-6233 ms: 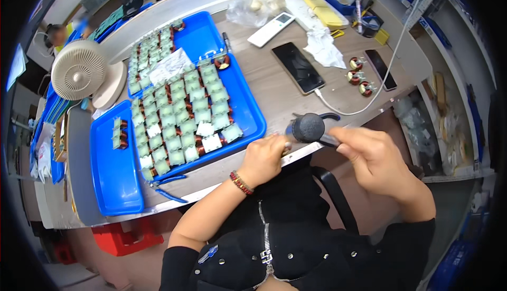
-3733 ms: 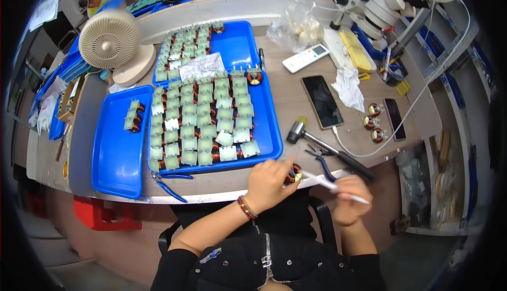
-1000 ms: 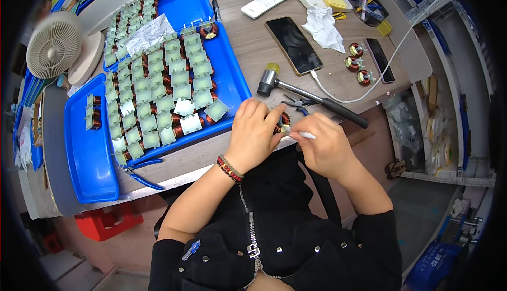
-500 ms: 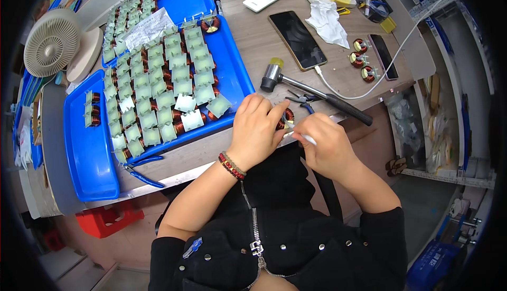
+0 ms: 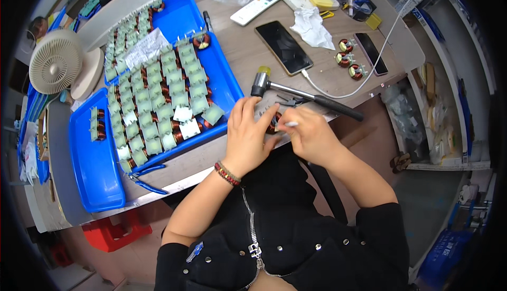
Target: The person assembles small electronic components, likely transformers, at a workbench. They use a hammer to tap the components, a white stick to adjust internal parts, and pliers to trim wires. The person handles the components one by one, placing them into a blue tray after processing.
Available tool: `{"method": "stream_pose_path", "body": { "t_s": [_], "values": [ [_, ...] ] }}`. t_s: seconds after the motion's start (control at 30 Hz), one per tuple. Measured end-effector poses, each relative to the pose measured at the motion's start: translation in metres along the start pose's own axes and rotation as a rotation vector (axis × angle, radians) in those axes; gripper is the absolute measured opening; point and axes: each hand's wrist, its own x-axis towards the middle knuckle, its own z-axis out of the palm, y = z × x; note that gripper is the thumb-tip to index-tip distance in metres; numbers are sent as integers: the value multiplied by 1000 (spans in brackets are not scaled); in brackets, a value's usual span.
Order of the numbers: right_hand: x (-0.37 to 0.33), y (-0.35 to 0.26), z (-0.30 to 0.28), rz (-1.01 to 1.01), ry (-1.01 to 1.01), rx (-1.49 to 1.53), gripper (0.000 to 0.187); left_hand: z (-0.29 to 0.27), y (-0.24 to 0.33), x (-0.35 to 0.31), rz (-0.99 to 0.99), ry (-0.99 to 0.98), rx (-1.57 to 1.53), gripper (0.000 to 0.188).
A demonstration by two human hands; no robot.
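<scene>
At the table's front edge, a copper-wound ring coil [image 5: 272, 125] sits partly hidden between my two hands. My left hand [image 5: 247, 135] has its thumb and fingers bent round the coil, steadying it. My right hand [image 5: 310, 135] pinches a slim white stick-like tool [image 5: 290, 124], its tip at the coil; the fingers cover most of it. Just beyond my hands lies a hammer [image 5: 296, 93] with a black grip and a yellow face. Dark-handled pliers [image 5: 291, 100] rest beside it, partly covered.
A blue tray [image 5: 219, 74] holds rows of coils with pale green plates. A smaller blue tray [image 5: 97, 180] stands left, with blue-handled cutters [image 5: 148, 182] nearby. Further back lie a phone [image 5: 285, 47] on a white cable, a remote [image 5: 256, 7], several loose coils [image 5: 345, 59] and a fan [image 5: 55, 65].
The whole view has shifted slightly. My right hand has turned and come closer to the coil, and less of the white tool shows. My left hand stays at the coil.
</scene>
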Motion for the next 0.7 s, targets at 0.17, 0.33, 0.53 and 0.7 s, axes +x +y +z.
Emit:
{"method": "stream_pose_path", "body": {
  "t_s": [0.17, 0.33, 0.53, 0.7],
  "values": [
    [2, -6, -6, 10, -61, -33, 9, 18, -2, -7, 63, 141, -382, 27],
    [7, -8, -15, -10, -119, -133, 10, 20, -2, 0, 122, 148, -366, 13],
    [19, 2, -36, -209, -100, -71, 16, 23, -2, 0, 109, 115, -244, 14],
    [32, 65, -33, 129, 103, -147, 20, 25, -3, 7, 214, 134, -253, 15]
  ]
}}
